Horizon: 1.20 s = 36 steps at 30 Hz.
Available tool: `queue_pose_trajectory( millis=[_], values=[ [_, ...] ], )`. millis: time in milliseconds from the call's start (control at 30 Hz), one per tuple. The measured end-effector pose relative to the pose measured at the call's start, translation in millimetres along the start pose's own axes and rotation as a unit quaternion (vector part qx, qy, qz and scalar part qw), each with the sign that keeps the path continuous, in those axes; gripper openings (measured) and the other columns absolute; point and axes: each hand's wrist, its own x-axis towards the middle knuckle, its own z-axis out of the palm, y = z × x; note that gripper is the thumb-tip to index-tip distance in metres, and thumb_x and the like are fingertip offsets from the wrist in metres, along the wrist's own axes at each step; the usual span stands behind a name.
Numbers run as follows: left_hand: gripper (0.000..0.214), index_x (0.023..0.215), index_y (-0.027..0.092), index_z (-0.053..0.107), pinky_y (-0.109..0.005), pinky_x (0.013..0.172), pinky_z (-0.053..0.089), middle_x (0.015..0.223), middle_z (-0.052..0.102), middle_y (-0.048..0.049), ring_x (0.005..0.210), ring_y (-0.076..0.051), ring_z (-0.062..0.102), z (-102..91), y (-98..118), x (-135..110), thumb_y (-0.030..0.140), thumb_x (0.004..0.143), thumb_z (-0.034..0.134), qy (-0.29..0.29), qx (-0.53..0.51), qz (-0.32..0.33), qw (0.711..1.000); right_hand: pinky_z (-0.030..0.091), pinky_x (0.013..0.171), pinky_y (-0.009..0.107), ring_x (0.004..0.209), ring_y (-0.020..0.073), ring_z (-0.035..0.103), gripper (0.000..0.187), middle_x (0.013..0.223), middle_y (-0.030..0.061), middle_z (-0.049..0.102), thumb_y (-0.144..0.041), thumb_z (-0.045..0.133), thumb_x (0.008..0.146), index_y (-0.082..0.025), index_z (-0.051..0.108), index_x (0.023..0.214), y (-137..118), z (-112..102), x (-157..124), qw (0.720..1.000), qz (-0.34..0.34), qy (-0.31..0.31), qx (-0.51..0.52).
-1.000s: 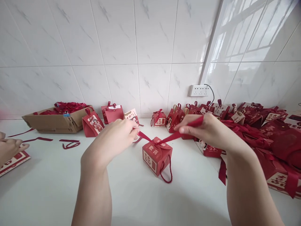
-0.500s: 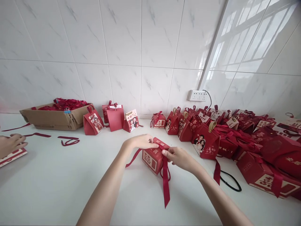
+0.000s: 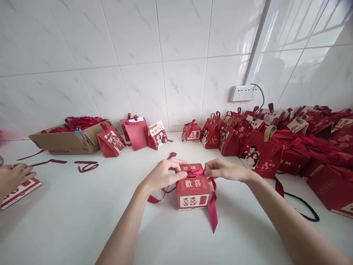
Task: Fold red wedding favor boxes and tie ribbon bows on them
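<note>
Between my hands a small red gift box [image 3: 193, 189] with cream and gold Chinese lettering stands upright on the white table. A dark red satin ribbon [image 3: 213, 213] runs across its top, with one tail hanging down at the right and another lying on the table at the left. My left hand [image 3: 165, 175] is closed at the box's top left, thumb and fingers pinching the ribbon. At the top right, my right hand [image 3: 220, 170] pinches the ribbon close to the middle of the lid. A thin cord with a tassel-like end lies partly hidden behind my left hand.
Another person's hands [image 3: 16, 175] rest over a flat red-and-white box [image 3: 23, 191] at the left edge. A cardboard box [image 3: 74, 141] of red ribbons stands at the back left. Finished-looking red gift boxes [image 3: 260, 154] crowd the right. A black loop [image 3: 306, 206] lies near them.
The gift box has turned so its lettered front faces me. My hands have shifted with it, still at the ribbon on top. The view has tilted and moved slightly.
</note>
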Motion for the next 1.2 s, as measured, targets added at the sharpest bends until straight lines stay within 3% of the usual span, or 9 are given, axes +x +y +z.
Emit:
queue_pose_trajectory(
  millis=[100,233,300,433,567,733,900,1067,1200],
  values=[
    [0.027,0.061,0.017,0.057,-0.038,0.096,0.038,0.127,0.055,-0.0075,0.115,-0.026,0.051,7.7,5,2,0.04,0.074,0.062,-0.023,-0.03,-0.01,0.999,0.034,0.054,0.023,0.058,0.0092,0.043,0.039,0.061,-0.0034,0.046,-0.052,0.058,0.074,-0.017,0.046,0.063,-4,-6,-12,1.0,0.014,0.027,0.0],
    [0.028,0.062,0.017,0.053,-0.037,0.092,0.041,0.129,0.053,-0.007,0.11,-0.025,0.054,17.8,7,5,0.04,0.075,0.062,-0.013,-0.077,-0.018,0.997,0.03,0.046,0.023,0.049,0.0093,0.043,0.039,0.055,-0.0045,0.045,-0.055,0.062,0.071,-0.018,0.051,0.074,-24,-11,-28,0.991,0.106,0.015,-0.082],
    [0.028,0.063,0.017,0.052,-0.037,0.091,0.042,0.128,0.053,-0.0074,0.112,-0.026,0.053,19.3,6,7,0.04,0.075,0.063,-0.021,-0.092,-0.012,0.995,0.031,0.048,0.022,0.053,0.0096,0.043,0.038,0.059,-0.0037,0.047,-0.055,0.061,0.073,-0.018,0.05,0.077,-25,-8,-32,0.992,0.092,0.019,-0.081],
    [0.029,0.061,0.015,0.052,-0.036,0.088,0.043,0.128,0.053,-0.0081,0.111,-0.026,0.054,17.9,3,9,0.038,0.076,0.062,-0.047,-0.17,-0.006,0.984,0.032,0.055,0.023,0.063,0.0097,0.042,0.032,0.071,-0.0016,0.049,-0.049,0.055,0.081,-0.018,0.048,0.079,-7,0,-33,0.999,0.012,-0.019,0.033],
    [0.028,0.058,0.014,0.049,-0.038,0.091,0.042,0.126,0.054,-0.009,0.112,-0.028,0.052,15.2,1,10,0.033,0.078,0.056,-0.051,-0.24,0.004,0.969,0.029,0.054,0.023,0.059,0.0087,0.038,0.029,0.066,-0.0031,0.046,-0.041,0.058,0.08,-0.017,0.046,0.069,3,-4,-38,0.997,0.023,-0.068,0.041],
    [0.027,0.057,0.015,0.053,-0.043,0.099,0.035,0.124,0.055,-0.008,0.118,-0.029,0.047,8.7,4,6,0.033,0.077,0.058,-0.035,-0.18,0.017,0.983,0.029,0.057,0.024,0.062,0.0099,0.038,0.027,0.067,-0.0028,0.048,-0.04,0.06,0.078,-0.018,0.046,0.069,1,-14,-46,0.997,0.01,-0.063,-0.039],
    [0.027,0.059,0.016,0.057,-0.042,0.103,0.031,0.119,0.056,-0.0086,0.119,-0.026,0.045,4.8,5,5,0.036,0.076,0.062,-0.02,-0.12,0.026,0.992,0.028,0.057,0.024,0.064,0.0101,0.039,0.031,0.069,-0.0026,0.047,-0.047,0.06,0.078,-0.016,0.053,0.076,1,-8,-42,0.999,0.0,-0.05,0.001],
    [0.032,0.058,0.016,0.051,-0.029,0.077,0.042,0.082,0.056,-0.0031,0.085,-0.016,0.053,3.6,6,6,0.04,0.075,0.062,0.045,-0.077,0.019,0.996,0.017,0.053,0.025,0.057,0.008,0.022,0.046,0.06,-0.0054,0.027,-0.056,0.053,0.08,-0.017,0.04,0.06,5,-2,-35,1.0,-0.005,0.003,0.006],
    [0.037,0.056,0.016,0.043,-0.021,0.049,0.032,0.054,0.043,0.0041,0.051,-0.007,0.039,-2.2,7,2,0.042,0.075,0.062,-0.019,-0.08,-0.05,0.995,0.017,0.052,0.025,0.054,0.0073,0.022,0.046,0.058,-0.0056,0.028,-0.054,0.054,0.081,-0.017,0.039,0.059,4,-2,-37,1.0,-0.009,-0.001,0.026]
  ],
)
